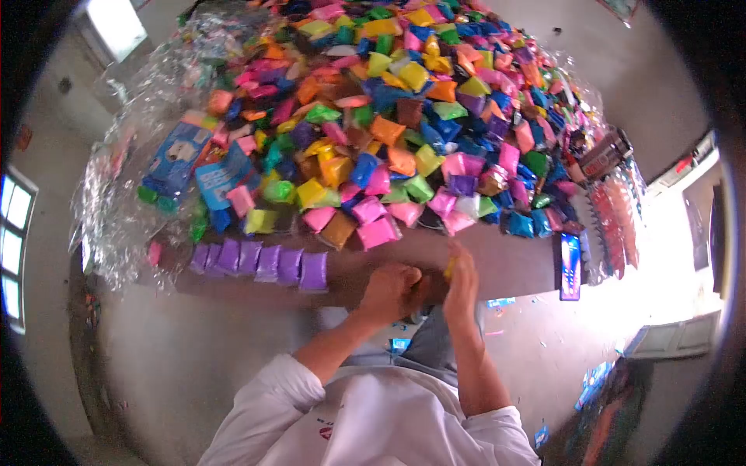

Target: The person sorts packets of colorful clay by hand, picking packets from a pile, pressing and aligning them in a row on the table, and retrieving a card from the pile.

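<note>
Both hands are over the front edge of the brown table (497, 260). My left hand (392, 291) is curled closed, and its contents, if any, are hidden. My right hand (461, 283) stands upright just to the right, fingers pressed together, with a small yellow thing (450, 268) at its inner side. It is blurred, so the hold is unclear. Left of my hands lies a row of several purple packets (268, 264). A large heap of colourful packets (388, 128) rises behind them, with pink packets (378, 231) nearest my hands.
Crumpled clear plastic (124, 182) covers the table's left side, beside a blue printed pack (177, 155). A phone (569, 266) lies at the right front edge, near strips of orange and clear packaging (614, 221). Blue wrappers (594, 384) litter the floor.
</note>
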`<state>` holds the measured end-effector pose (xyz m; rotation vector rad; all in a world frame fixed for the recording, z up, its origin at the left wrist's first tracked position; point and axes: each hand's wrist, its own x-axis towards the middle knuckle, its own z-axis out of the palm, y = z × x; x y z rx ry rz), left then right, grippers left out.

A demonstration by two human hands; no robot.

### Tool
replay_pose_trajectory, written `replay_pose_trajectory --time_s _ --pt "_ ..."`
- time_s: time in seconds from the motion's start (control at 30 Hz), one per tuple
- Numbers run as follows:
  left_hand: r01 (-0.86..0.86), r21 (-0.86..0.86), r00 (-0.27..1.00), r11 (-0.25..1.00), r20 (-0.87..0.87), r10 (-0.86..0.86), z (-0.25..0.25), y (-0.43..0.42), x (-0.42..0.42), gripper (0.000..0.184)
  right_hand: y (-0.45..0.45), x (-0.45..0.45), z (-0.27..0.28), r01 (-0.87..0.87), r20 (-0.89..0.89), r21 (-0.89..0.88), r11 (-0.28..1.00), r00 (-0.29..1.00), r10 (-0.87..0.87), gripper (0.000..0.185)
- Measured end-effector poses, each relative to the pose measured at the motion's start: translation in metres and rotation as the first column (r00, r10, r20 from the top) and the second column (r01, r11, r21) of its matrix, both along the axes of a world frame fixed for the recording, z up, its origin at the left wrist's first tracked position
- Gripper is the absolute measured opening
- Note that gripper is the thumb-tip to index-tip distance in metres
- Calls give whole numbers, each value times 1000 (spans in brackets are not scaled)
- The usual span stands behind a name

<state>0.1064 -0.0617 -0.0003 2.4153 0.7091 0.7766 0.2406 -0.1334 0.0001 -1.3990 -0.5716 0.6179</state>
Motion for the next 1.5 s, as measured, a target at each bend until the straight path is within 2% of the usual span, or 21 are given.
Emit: replay_pose_trajectory --time_s 0.07,0.1,0.17,0.2,0.3,0.33,0.4,0.43,0.5,0.57,0.7,0.77,0.83,0.9,0.97,1.07,1.17,1.23,1.3,1.37,1.5 --pt "52 -115 996 992 83 -42 -2 2 -4 17 0 -28 3 -190 520 -181 965 814 258 33" --pt "27 -111 997 993 74 -19 -5 2 -4 17 0 -33 2 -215 514 -176 961 813 276 33" --pt "86 -74 961 994 268 -64 -8 3 -3 19 0 -36 0 -300 426 -143 943 842 332 36" --pt "58 -111 986 992 162 -40 -10 1 -5 20 -6 -35 5 -341 387 -217 915 830 402 41" --pt "79 -83 987 993 144 -67 0 5 -8 22 -23 -37 13 -455 224 -189 870 843 490 47" --pt "72 -85 988 994 146 -60 -1 5 -8 22 -28 -36 18 -509 381 -250 824 731 566 51" --pt "19 -356 966 934 246 74 -2 5 -7 26 -33 -51 13 -524 378 -181 832 744 551 51" --pt "12 -358 965 933 247 83 -1 5 -7 26 -33 -58 11 -533 370 -112 839 761 533 51" --pt "26 -356 956 934 283 82 4 5 -7 30 -24 -62 10 -527 404 -57 848 765 502 53" --pt "-6 -380 953 925 277 120 0 6 -7 29 -13 -65 6 -228 664 -211 951 681 310 45" --pt "1 -446 928 895 334 166 -4 11 -8 24 7 -53 -3 -140 733 -173 975 643 223 40" --pt "-18 -369 908 929 383 169 -3 11 -5 24 15 -49 3 -169 567 -106 980 799 199 34" --pt "-38 -290 885 956 434 167 -3 11 -4 25 19 -48 3 -151 540 -97 984 822 179 31" --pt "-13 -415 942 910 301 151 -5 9 -4 27 20 -39 -12 -144 450 -28 989 882 141 28" --pt "-17 -416 947 909 285 148 -2 9 -5 27 21 -39 -7 -166 430 16 986 891 143 28" --pt "-6 -453 949 891 278 147 -4 12 -7 27 17 -39 -9 -189 258 -85 978 944 205 35" --pt "-16 -425 926 905 335 174 -14 16 -8 25 13 -51 -10 -230 302 -77 970 922 243 45" --pt "-23 -356 903 934 393 172 -20 18 -8 24 8 -59 11 -265 551 -165 950 774 312 53" --pt "-1 -475 921 880 342 186 -23 21 -10 22 8 -52 14 -279 587 -226 933 726 359 57" --pt "-10 -468 921 884 339 190 -13 20 -12 22 9 -49 22 -394 563 -288 873 668 487 61" --pt "-2 -468 923 883 339 182 -13 24 -14 22 8 -46 18 -354 683 -283 891 578 446 63"
